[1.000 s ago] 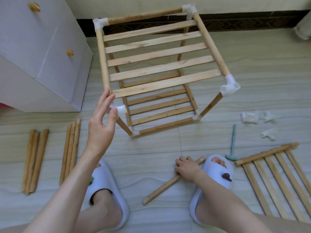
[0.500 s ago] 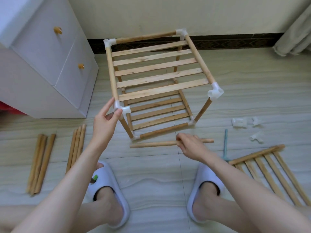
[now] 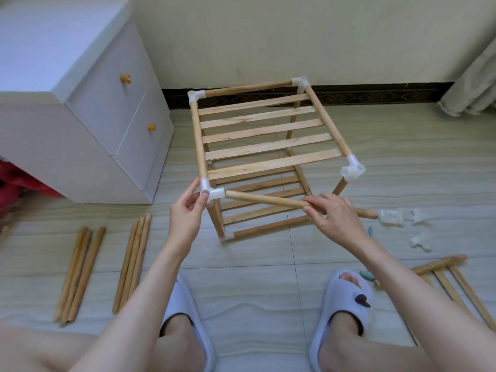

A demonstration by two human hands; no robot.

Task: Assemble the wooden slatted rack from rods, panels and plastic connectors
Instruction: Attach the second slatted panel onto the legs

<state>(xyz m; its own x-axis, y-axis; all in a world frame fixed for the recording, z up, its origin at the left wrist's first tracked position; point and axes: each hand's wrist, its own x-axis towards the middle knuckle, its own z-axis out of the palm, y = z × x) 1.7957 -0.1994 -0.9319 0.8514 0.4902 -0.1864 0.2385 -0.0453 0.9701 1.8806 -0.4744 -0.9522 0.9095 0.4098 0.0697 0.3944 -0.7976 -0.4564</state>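
The two-tier wooden slatted rack point(image 3: 268, 146) stands on the floor in front of me, with white plastic connectors at its corners. My left hand point(image 3: 185, 213) pinches the near-left top connector point(image 3: 213, 192). My right hand point(image 3: 335, 213) grips a loose wooden rod point(image 3: 268, 201) and holds it almost level across the rack's front. The rod's left tip sits right at the open socket of that connector. The near-right top connector point(image 3: 353, 170) has an empty socket facing me.
A white drawer cabinet point(image 3: 88, 108) stands at the left. Two bundles of rods point(image 3: 77, 272) point(image 3: 132, 261) lie on the floor at the left. Spare connectors point(image 3: 402, 218), a teal mallet point(image 3: 369, 276) and a slatted panel point(image 3: 456, 280) lie at the right. My slippered feet are below.
My right hand lifted the rod from the floor and brought it up to the near-left top connector. My left hand closed onto that connector. The camera tilted up.
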